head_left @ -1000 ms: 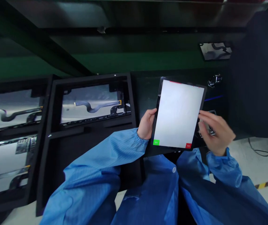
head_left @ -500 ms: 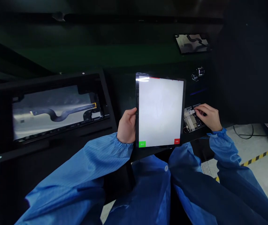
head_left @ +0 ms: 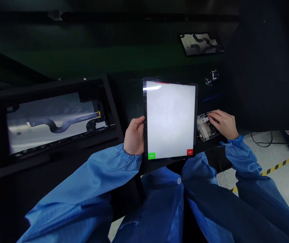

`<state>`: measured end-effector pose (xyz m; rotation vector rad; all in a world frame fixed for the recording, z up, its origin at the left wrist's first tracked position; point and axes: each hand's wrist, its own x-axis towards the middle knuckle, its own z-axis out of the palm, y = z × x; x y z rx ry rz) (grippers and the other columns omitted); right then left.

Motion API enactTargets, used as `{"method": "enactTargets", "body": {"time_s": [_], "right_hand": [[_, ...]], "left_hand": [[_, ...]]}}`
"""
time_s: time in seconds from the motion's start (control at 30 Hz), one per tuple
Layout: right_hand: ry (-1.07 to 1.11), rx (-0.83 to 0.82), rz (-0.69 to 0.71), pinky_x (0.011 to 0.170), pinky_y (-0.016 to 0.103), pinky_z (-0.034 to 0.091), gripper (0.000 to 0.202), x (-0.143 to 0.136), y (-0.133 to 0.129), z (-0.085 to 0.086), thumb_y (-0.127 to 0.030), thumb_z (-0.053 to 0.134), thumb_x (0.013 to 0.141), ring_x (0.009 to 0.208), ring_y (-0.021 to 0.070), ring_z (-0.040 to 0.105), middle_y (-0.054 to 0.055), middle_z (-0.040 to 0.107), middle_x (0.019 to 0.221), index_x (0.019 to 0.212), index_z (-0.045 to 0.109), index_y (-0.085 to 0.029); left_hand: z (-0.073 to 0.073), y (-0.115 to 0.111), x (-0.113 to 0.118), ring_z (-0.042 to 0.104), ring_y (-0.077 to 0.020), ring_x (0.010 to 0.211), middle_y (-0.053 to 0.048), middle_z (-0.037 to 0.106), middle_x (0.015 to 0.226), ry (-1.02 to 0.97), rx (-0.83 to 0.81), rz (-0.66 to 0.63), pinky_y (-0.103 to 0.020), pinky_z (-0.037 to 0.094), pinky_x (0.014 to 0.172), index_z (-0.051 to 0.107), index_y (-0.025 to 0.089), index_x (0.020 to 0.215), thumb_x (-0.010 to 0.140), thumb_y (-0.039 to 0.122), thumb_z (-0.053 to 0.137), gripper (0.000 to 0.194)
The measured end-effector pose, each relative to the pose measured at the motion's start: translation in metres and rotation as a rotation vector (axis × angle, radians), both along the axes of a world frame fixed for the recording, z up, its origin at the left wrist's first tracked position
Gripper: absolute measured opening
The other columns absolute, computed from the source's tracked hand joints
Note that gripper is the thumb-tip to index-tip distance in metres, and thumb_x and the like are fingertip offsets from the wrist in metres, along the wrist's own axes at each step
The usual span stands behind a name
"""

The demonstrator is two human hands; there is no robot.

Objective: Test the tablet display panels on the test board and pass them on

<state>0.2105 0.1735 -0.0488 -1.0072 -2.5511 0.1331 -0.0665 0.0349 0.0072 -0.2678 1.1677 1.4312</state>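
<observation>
In the middle, a lit display panel with a black border shows a white screen, with a green box at its lower left and a red one at its lower right. My left hand is closed on the panel's left edge, thumb at the front. A circuit board with pale tape across it lies just right of the panel, partly covered by my fingers. Over its upper right part my right hand is bent in a pinch; whatever the fingertips hold is hidden.
To the left, a black tray holds a silvery panel with a dark flex cable. A similar smaller panel lies at the back right. Nearer stands a shiny metal piece. A large dark surface fills the right side.
The whole view has shifted slightly, so most things appear a little further left. Both hands keep nearly the same places, the left on the display panel and the right at the circuit board.
</observation>
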Motion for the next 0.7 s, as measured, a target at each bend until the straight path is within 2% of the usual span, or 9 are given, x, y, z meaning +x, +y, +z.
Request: {"method": "enactTargets", "body": {"time_s": [0.13, 0.23, 0.37, 0.5, 0.7], "right_hand": [[0.162, -0.243, -0.004, 0.059, 0.024, 0.048, 0.013, -0.008, -0.019, 0.01, -0.027, 0.059, 0.091, 0.057, 0.0104, 0.055, -0.001, 0.065, 0.076, 0.087, 0.07, -0.021], [0.094, -0.4, 0.051, 0.057, 0.024, 0.043, 0.009, -0.018, -0.032, 0.014, -0.026, 0.065, 0.082, 0.056, 0.0103, 0.052, -0.003, 0.059, 0.067, 0.075, 0.064, -0.021], [-0.124, -0.496, -0.033, 0.059, 0.025, 0.04, 0.012, -0.034, -0.032, 0.019, -0.02, 0.069, 0.071, 0.059, 0.0123, 0.057, -0.004, 0.06, 0.061, 0.063, 0.06, -0.021], [-0.297, -0.563, -0.108, 0.06, 0.027, 0.038, 0.016, -0.049, -0.024, 0.027, -0.02, 0.069, 0.067, 0.059, 0.0154, 0.058, -0.002, 0.062, 0.057, 0.056, 0.058, -0.021], [-0.309, -0.522, -0.096, 0.057, 0.028, 0.036, 0.02, -0.055, -0.023, 0.028, -0.021, 0.068, 0.066, 0.056, 0.0157, 0.057, -0.001, 0.06, 0.053, 0.051, 0.055, -0.021]], "left_hand": [[-0.003, -0.002, -0.003, 0.071, -0.0285, 0.11, -0.003, 0.078, 0.096, 0.02, 0.055, -0.064, -0.041, 0.059, 0.096, 0.066, 0.017, 0.126, 0.091, 0.031, 0.032, 0.051], [-0.007, -0.003, -0.005, 0.07, -0.0301, 0.111, -0.004, 0.078, 0.097, 0.028, 0.092, -0.121, -0.043, 0.059, 0.096, 0.066, 0.019, 0.125, 0.09, 0.034, 0.035, 0.05], [-0.007, -0.002, -0.005, 0.07, -0.0284, 0.11, -0.004, 0.077, 0.1, 0.053, 0.07, -0.097, -0.04, 0.059, 0.096, 0.065, 0.019, 0.125, 0.089, 0.031, 0.033, 0.05], [0.001, 0.0, -0.002, 0.07, -0.0256, 0.111, -0.002, 0.077, 0.101, 0.096, 0.083, -0.096, -0.038, 0.058, 0.097, 0.065, 0.021, 0.128, 0.09, 0.026, 0.028, 0.053], [0.008, 0.002, 0.0, 0.069, -0.0266, 0.113, -0.003, 0.077, 0.098, 0.103, 0.062, -0.087, -0.04, 0.057, 0.098, 0.063, 0.019, 0.132, 0.09, 0.024, 0.025, 0.057]]}}
